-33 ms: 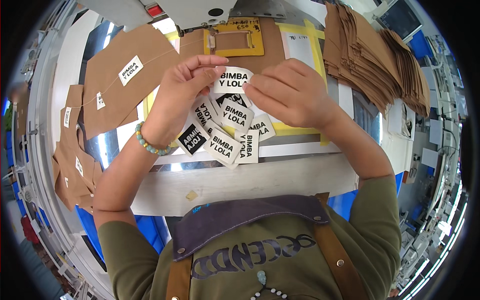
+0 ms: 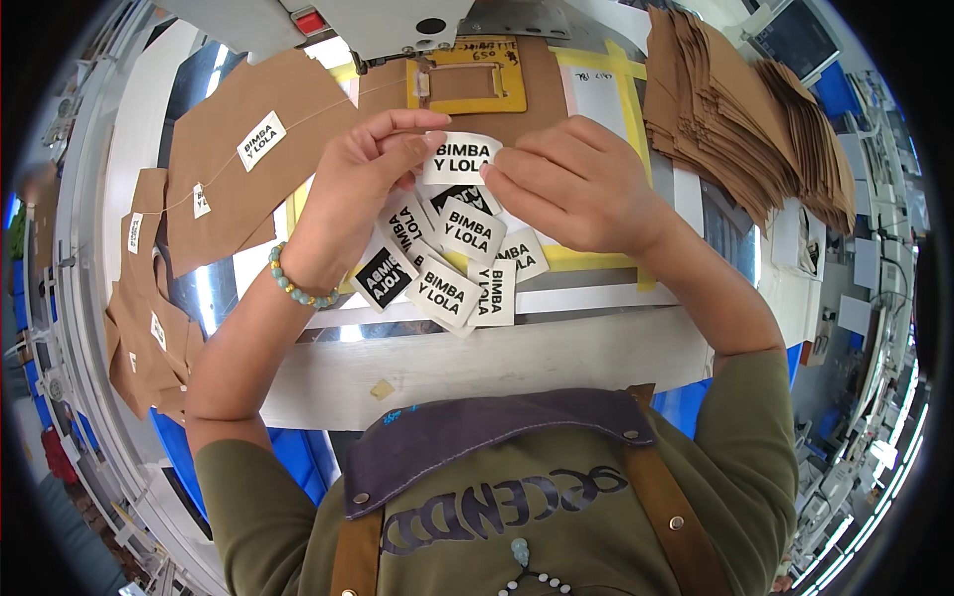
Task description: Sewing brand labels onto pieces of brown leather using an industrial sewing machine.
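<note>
Head-worn wide fisheye, facing down; close above chest (image 2: 507,472), left hand (image 2: 353,184), right hand (image 2: 586,194), worktable (image 2: 497,360).

Bold black capitals, two lines, on white label (image 2: 464,159); same on loose labels (image 2: 444,291) and on label stuck to brown sheet (image 2: 224,189). White-on-black on dark label (image 2: 385,279). Handwriting on yellow frame (image 2: 513,84). Dark lettering across olive shirt (image 2: 581,536).

At twelve o'clock we see a smooth, matt white rectangular label (image 2: 462,160); at two, matt brown layered sheets (image 2: 711,109).
</note>
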`<state>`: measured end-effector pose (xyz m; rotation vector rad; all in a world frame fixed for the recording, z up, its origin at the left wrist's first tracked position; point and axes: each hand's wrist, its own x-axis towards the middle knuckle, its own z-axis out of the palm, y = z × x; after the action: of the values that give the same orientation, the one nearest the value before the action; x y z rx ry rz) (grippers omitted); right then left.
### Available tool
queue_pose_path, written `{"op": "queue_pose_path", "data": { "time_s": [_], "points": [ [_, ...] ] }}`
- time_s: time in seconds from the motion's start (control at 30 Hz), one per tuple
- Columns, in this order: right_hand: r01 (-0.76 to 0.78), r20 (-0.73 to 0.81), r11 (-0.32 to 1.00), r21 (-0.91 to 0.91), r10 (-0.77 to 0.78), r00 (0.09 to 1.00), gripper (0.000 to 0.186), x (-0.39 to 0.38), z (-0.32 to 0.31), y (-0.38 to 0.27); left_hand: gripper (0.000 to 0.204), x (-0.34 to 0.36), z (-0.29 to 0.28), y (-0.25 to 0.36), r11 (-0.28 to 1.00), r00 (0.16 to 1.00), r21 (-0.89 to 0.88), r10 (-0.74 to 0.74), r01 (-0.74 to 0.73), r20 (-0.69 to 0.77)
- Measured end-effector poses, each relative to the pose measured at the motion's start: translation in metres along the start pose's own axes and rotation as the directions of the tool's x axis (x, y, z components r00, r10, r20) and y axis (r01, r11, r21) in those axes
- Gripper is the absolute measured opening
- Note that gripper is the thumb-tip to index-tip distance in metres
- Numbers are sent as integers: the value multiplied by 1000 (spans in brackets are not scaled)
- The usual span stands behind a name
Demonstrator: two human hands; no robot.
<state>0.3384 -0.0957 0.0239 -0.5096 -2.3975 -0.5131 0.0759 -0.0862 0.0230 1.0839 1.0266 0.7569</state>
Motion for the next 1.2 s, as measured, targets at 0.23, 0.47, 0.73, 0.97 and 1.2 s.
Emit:
{"op": "queue_pose_path", "data": {
  "time_s": [0.23,0.47,0.73,0.97,1.2],
  "points": [
    [50,47,992,-112,-45,998,11,7,35,57,33,15,-19,6,958,968,191,233,-212,-96],
    [23,66,997,-78,-18,998,10,-1,57,64,36,21,-17,3,-100,565,821,679,-562,469],
    [41,132,983,-181,-17,991,8,-2,51,58,54,34,-19,-7,-116,701,858,527,-501,481],
    [-85,261,992,-98,108,959,18,-4,38,48,55,35,-25,-3,44,761,850,473,-524,444],
    [-295,290,954,51,269,919,33,-12,29,51,44,41,-33,-5,139,763,838,511,-528,396]
  ]
}}
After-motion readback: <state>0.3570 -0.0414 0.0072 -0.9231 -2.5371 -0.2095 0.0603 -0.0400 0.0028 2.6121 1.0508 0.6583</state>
